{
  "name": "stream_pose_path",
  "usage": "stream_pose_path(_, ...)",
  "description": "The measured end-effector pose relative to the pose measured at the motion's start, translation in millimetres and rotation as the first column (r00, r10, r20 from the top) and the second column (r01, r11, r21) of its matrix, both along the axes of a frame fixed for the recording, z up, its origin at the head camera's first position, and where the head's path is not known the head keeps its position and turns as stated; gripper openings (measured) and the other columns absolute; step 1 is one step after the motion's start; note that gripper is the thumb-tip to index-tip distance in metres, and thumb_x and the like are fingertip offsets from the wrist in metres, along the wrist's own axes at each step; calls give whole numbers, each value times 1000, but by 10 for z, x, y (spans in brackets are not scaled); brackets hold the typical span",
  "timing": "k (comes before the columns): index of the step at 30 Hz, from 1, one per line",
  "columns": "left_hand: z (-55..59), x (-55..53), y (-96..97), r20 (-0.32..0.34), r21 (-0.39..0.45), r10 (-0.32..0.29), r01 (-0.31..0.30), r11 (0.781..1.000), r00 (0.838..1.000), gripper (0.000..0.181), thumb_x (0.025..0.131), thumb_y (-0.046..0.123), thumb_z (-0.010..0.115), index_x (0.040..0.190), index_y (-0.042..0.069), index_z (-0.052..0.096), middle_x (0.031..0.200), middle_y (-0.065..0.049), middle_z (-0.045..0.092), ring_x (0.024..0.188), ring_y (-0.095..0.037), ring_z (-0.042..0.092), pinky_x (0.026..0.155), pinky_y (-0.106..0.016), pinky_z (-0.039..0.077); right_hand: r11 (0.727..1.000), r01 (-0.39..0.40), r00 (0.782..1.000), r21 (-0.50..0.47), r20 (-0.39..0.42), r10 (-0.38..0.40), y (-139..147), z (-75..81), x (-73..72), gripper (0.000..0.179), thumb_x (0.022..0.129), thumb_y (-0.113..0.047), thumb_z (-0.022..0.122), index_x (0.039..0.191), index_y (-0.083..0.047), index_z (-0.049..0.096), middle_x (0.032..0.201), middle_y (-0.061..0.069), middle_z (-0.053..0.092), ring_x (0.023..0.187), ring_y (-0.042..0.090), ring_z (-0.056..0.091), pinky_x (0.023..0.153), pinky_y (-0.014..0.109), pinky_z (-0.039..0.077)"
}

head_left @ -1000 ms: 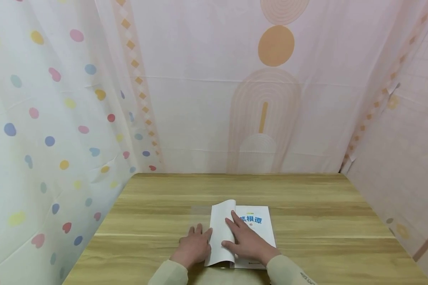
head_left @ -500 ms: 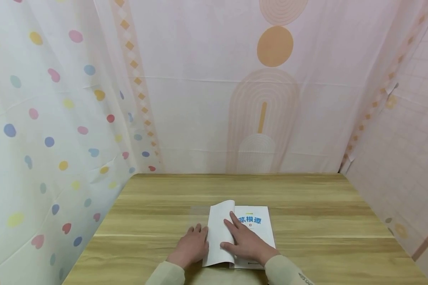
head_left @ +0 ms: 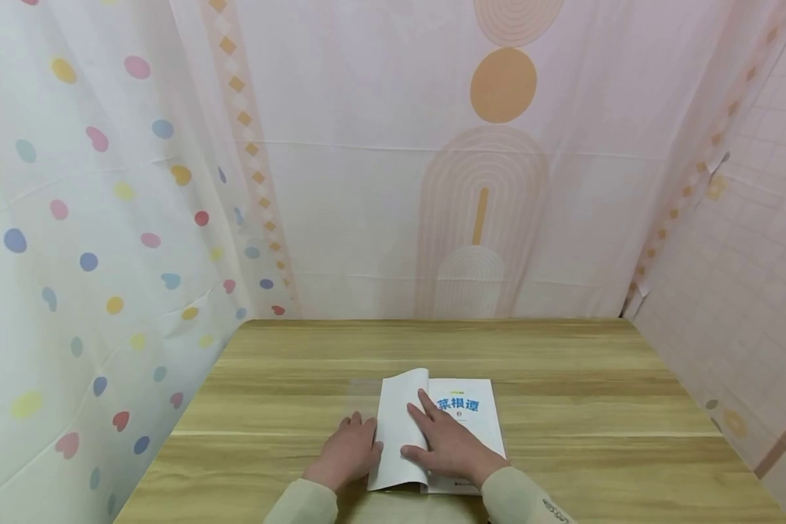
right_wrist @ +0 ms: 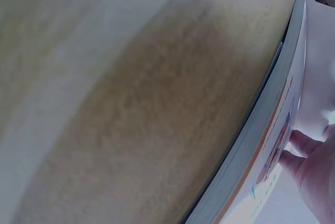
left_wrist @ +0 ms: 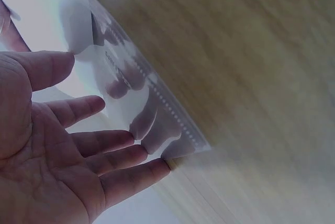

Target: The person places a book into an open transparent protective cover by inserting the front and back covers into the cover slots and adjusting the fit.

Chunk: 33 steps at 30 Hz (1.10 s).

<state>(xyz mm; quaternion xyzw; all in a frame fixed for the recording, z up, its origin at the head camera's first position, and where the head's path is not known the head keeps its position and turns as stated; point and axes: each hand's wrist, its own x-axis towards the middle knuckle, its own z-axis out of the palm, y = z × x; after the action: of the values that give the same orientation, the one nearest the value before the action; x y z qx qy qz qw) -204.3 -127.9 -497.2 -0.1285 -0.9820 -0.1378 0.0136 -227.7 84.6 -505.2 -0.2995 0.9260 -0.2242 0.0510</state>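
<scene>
A white book (head_left: 474, 389) lies on the wooden table, blue title characters on its right side. Its white cover (head_left: 391, 429) is turned over to the left, bowed up near the spine. A clear plastic book cover (left_wrist: 172, 111) reaches past that side, a dotted line along its edge. With fingers extended, my left hand (head_left: 346, 447) touches the film and the turned cover's left edge. My right hand (head_left: 452, 445) rests spread across the book, fingertips on the turned cover near the fold. In the right wrist view, the book's page block (right_wrist: 251, 124) shows side-on beside my fingers.
The wooden table (head_left: 563, 393) extends around the book on all sides. Behind it hangs a pale patterned curtain (head_left: 354, 182), with a dotted curtain (head_left: 124, 276) on the left and another pale curtain (head_left: 747, 291) on the right.
My left hand has slid slightly left and toward me, along the cover's edge. The right hand stays on the book, shifted a little left in view.
</scene>
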Motion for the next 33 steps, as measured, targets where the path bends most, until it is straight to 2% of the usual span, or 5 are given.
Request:
stream_pose_path(8,48,25,2,-17,-31,-16,16,999,1000,30,92,18,64,111,-5,62,103,-25,56,95,-41,56,79,-55,51,999,-25,999,26,-33,26,-3,-21,-5,60,104,-40,41,155,-9,34,163,17,18,143,34,33,111,47,36)
stream_pose_path(16,68,40,-8,6,-18,-14,14,1000,1000,33,92,17,64,115,-6,61,116,-31,55,106,-47,55,86,-58,50,998,-6,1000,56,-11,7,-24,1,1,66,102,-46,42,156,-8,31,164,12,17,145,29,30,113,44,33)
stream_pose_path(24,56,21,-10,18,-17,-10,11,1000,1000,33,93,18,63,116,-6,61,111,-26,56,101,-43,56,84,-56,51,1000,-1,1000,21,-9,2,-19,-3,-19,72,100,-48,45,154,-2,31,164,13,19,145,30,31,113,43,34)
stream_pose_path(28,62,12,-11,42,-8,2,-2,1000,999,35,94,17,62,119,-8,60,117,-29,56,108,-45,56,90,-57,49,999,8,1000,38,2,-8,-35,-11,-34,73,100,-51,44,154,-4,32,164,13,19,143,31,33,111,44,36)
stream_pose_path(33,66,16,-17,58,9,12,-12,1000,998,38,95,16,61,123,-10,59,125,-33,53,118,-49,53,97,-58,45,998,16,1000,63,1,-16,-57,-15,-30,75,99,-53,45,155,-5,31,164,11,19,146,28,28,114,44,31)
